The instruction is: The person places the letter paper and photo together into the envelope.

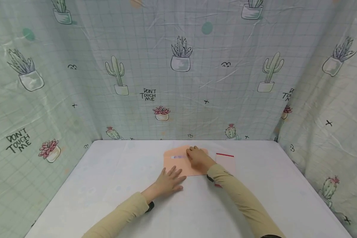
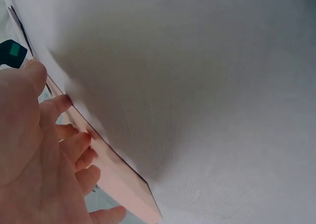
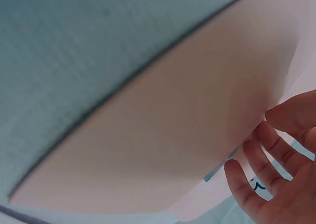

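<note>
A peach-coloured paper envelope (image 1: 175, 167) lies on the white table, its flap spread toward the back. Along the fold runs a narrow shiny strip (image 1: 177, 157). At the right end of this strip my right hand (image 1: 199, 158) reaches down, thumb and forefinger brought together in a pinch at the paper; the right wrist view shows the strip (image 3: 219, 167) leading up to these fingers. My left hand (image 1: 168, 181) rests with spread fingers at the envelope's lower left edge, and in the left wrist view its fingertips touch the envelope (image 2: 116, 167).
To the right lies a pale pink flat rectangle (image 1: 226, 161) with red bands at its top and bottom ends, partly covered by my right sleeve (image 1: 226, 178). Cloth (image 1: 178, 86) printed with cacti hangs behind the table (image 1: 122, 158) and along both sides.
</note>
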{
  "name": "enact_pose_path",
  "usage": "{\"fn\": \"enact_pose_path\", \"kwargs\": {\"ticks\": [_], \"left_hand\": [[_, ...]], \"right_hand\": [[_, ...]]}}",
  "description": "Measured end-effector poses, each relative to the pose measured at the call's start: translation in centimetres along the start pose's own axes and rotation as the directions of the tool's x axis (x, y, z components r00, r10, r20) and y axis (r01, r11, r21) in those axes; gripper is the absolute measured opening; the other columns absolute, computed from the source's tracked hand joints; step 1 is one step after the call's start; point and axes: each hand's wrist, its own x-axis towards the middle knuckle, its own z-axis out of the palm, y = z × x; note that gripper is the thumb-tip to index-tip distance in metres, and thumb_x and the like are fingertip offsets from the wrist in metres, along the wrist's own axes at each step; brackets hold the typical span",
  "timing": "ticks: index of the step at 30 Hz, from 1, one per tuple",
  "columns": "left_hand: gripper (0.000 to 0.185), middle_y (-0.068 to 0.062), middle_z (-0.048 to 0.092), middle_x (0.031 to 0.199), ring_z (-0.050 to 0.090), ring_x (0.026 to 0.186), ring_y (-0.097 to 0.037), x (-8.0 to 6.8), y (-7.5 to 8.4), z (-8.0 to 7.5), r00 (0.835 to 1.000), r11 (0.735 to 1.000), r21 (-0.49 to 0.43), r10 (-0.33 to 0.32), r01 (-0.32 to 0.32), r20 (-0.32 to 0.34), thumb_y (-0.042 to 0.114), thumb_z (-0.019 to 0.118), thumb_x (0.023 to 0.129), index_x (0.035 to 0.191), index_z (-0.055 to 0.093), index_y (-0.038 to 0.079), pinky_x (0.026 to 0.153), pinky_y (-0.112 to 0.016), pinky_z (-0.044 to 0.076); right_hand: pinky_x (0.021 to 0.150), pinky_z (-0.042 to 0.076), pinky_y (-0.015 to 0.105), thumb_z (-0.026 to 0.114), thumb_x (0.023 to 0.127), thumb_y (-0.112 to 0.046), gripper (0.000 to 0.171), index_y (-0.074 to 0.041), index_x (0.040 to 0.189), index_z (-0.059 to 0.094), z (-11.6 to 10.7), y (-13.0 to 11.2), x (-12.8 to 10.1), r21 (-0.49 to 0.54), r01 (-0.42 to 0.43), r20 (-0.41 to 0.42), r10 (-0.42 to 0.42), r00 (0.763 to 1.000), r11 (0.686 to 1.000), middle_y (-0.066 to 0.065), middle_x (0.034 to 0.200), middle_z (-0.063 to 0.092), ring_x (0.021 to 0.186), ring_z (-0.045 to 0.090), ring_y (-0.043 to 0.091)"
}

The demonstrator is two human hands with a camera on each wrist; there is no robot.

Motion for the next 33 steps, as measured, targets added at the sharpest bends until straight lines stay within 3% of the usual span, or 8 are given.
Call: {"fn": "enact_pose_path", "kwargs": {"ticks": [7,14,25,29,33], "left_hand": [[0.048,-0.003,0.029,0.147,0.021,0.137,-0.029,0.0,0.1,-0.2,0.996,0.997,-0.069,-0.032,0.037,0.079,0.048,0.034,0.092,0.137,0.035,0.03,0.102,-0.058,0.025],[0.047,-0.001,0.028,0.147,0.021,0.137,-0.028,0.0,0.1,-0.3,0.994,0.997,-0.05,-0.051,0.056,0.098,0.048,0.032,0.093,0.137,0.033,0.032,0.102,-0.057,0.026],[0.047,0.002,0.027,0.147,0.021,0.137,-0.025,0.0,0.3,-0.4,0.989,0.998,-0.007,-0.068,0.069,0.128,0.048,0.029,0.093,0.138,0.03,0.034,0.102,-0.056,0.025],[0.048,0.001,0.025,0.148,0.02,0.137,-0.026,0.0,0.3,-0.4,0.988,0.997,-0.026,-0.068,0.072,0.138,0.049,0.029,0.093,0.138,0.03,0.033,0.103,-0.057,0.025],[0.05,0.0,0.024,0.148,0.019,0.137,-0.028,0.0,0.2,-0.2,0.99,0.995,-0.068,-0.057,0.067,0.13,0.051,0.029,0.093,0.139,0.03,0.032,0.103,-0.058,0.023]], "right_hand": [[0.085,0.041,0.034,0.046,0.089,-0.01,0.015,-0.012,0.103,0.05,-0.4,0.0,-0.3,0.014,0.032,0.029,-0.032,0.999,0.999,0.005,0.106,0.051,0.101,0.047,0.023],[0.081,0.041,0.031,0.047,0.089,-0.01,0.012,-0.013,0.1,0.05,-0.4,0.2,-0.5,0.071,0.006,0.048,-0.01,0.999,0.997,0.002,0.101,0.051,0.095,0.044,0.019],[0.084,0.041,0.032,0.051,0.086,-0.009,0.019,-0.014,0.104,0.049,-0.6,0.0,-0.8,0.099,-0.045,0.118,0.033,0.992,0.994,0.002,0.106,0.049,0.099,0.043,0.019],[0.085,0.041,0.033,0.051,0.085,-0.009,0.021,-0.014,0.105,0.05,-0.7,0.0,-1.0,0.109,-0.06,0.108,0.048,0.993,0.992,0.002,0.107,0.049,0.099,0.043,0.019],[0.085,0.041,0.033,0.046,0.089,-0.011,0.02,-0.013,0.107,0.052,-0.6,0.2,-1.5,0.063,-0.013,0.065,0.009,0.998,0.998,0.004,0.109,0.05,0.099,0.045,0.02]]}}
